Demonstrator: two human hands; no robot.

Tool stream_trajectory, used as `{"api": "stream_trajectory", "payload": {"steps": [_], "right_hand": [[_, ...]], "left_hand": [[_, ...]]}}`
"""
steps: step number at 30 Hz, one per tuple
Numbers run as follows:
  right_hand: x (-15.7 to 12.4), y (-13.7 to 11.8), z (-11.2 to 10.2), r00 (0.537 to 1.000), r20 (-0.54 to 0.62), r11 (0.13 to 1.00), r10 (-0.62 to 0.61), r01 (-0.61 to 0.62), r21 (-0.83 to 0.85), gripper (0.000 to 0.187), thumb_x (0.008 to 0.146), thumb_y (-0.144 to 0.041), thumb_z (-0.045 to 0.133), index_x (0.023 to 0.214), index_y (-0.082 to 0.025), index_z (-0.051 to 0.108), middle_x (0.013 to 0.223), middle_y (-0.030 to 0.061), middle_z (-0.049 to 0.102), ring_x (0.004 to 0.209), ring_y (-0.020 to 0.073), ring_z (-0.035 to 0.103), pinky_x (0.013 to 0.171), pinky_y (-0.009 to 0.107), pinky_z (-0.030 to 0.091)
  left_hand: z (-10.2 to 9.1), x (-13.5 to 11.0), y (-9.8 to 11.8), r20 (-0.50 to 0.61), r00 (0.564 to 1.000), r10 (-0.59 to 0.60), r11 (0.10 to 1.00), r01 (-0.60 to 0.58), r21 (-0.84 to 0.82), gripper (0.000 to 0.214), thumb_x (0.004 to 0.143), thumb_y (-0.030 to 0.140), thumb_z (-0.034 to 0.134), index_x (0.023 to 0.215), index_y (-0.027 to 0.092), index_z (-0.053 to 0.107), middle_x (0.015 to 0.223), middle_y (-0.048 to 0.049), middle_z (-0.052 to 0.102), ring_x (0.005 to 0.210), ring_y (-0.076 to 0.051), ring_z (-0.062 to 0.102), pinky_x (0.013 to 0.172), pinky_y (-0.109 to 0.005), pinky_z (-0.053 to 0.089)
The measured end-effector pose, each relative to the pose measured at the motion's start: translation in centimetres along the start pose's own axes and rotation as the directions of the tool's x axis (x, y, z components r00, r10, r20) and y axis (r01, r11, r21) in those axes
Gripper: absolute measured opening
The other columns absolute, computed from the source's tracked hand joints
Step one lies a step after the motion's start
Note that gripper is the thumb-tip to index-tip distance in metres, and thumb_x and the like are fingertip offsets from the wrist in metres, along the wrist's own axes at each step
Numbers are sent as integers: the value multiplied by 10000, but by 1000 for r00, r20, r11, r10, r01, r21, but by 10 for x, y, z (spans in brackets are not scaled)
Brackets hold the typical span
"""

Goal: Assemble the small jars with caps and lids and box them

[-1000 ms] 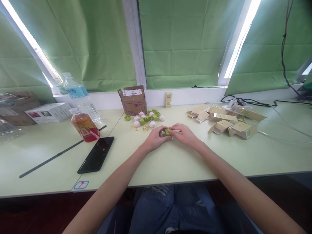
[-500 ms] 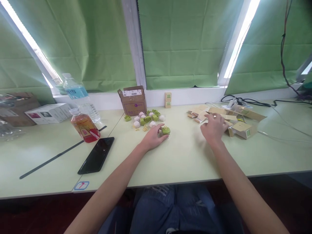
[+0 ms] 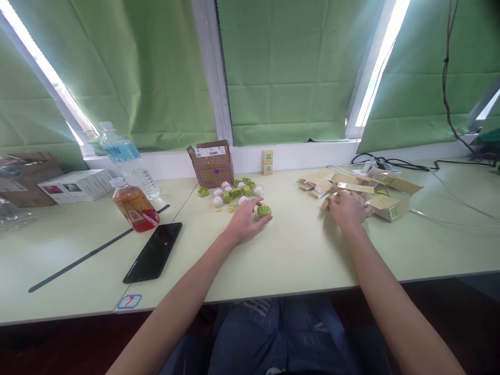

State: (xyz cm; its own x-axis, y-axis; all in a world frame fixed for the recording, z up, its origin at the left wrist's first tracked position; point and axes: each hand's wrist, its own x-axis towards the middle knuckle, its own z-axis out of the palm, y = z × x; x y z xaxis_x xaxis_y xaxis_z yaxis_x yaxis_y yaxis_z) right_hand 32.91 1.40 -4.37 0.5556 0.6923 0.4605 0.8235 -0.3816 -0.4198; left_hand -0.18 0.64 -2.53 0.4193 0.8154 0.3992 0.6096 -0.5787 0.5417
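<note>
Left hand [image 3: 242, 224] rests at 12 o'clock, thumb and fingers around a small green container [image 3: 264, 210], grip unclear, while the right hand [image 3: 348, 209], well apart, bends over tan cartons [image 3: 357, 187] at 1 o'clock, its hold hidden. Both forearms [image 3: 394, 291] cross the worktop [image 3: 289, 255]'s near edge, bare surface between them; a phone [image 3: 153, 253] lies at 10 o'clock.

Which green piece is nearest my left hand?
The green piece between thumb and forefinger of your left hand; other green pieces sit near the brown box.

One head-worn camera looks forward and down across the table [image 3: 297, 260] toward green blinds [image 3: 283, 67], seemingly too distant for fine detail.
</note>
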Motion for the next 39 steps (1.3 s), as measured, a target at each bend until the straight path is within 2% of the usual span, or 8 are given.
{"api": "stream_trajectory", "payload": {"steps": [6,10,14,17,22,26,34,39], "right_hand": [[-12,-20,-14,964,-206,945,-166,216,248,330,974,-367,460,995,-220,755,1053,114,740,1044,304,617,1097,609,261],[-17,-36,-23,950,-299,748,-91,264,610,377,980,-423,470,1020,-173,749,982,127,751,963,283,667,961,466,471],[-22,-50,-19,999,34,253,11,-35,967,249,853,-393,614,932,-186,728,837,50,733,800,218,690,738,362,592],[-25,-57,-14,944,325,50,-53,-323,945,172,723,-288,667,868,-209,715,760,11,713,711,181,685,682,332,623],[-38,-70,-11,852,489,62,-187,-487,871,169,669,-221,648,826,-203,706,740,23,719,646,166,672,593,289,611],[-51,-81,-7,798,520,118,-306,-510,852,187,788,-323,641,894,-185,709,865,68,757,693,186,706,569,286,608],[-59,-87,-11,774,496,79,-393,-509,857,709,924,-802,348,1019,-183,681,843,109,739,725,249,736,508,310,594],[-63,-86,-13,674,555,188,-487,-540,820,505,938,-654,547,1062,-183,682,1007,122,750,799,250,736,606,335,629]], "left_hand": [[-4,-1,13,-181,978,108,994,-110,2,476,948,527,604,1311,221,568,1278,-105,645,1045,-241,583,922,-377,463],[-3,-3,21,-260,953,157,985,-170,-27,417,960,489,595,1280,223,569,1271,-111,643,964,-220,581,896,-372,465],[3,-3,23,-248,950,188,976,-210,-64,423,949,480,617,1281,223,560,1270,-116,643,965,-221,589,887,-377,469],[5,-3,23,-197,961,192,974,-211,-83,521,915,514,665,1329,223,541,1285,-127,639,984,-232,594,873,-377,474],[5,-4,28,-134,971,199,975,-210,-73,754,805,589,769,1409,226,500,1283,-119,655,930,-227,610,824,-370,485],[7,-7,35,-118,979,163,985,-169,-39,695,815,579,758,1378,239,534,1243,-85,681,887,-209,635,755,-340,484],[8,-8,32,-211,968,138,990,-126,68,452,901,457,678,1270,219,573,1092,-59,705,811,-188,616,686,-332,463],[7,-7,30,-204,959,198,979,-185,82,449,905,454,691,1256,207,559,1094,-75,690,882,-216,636,735,-355,482]]}}
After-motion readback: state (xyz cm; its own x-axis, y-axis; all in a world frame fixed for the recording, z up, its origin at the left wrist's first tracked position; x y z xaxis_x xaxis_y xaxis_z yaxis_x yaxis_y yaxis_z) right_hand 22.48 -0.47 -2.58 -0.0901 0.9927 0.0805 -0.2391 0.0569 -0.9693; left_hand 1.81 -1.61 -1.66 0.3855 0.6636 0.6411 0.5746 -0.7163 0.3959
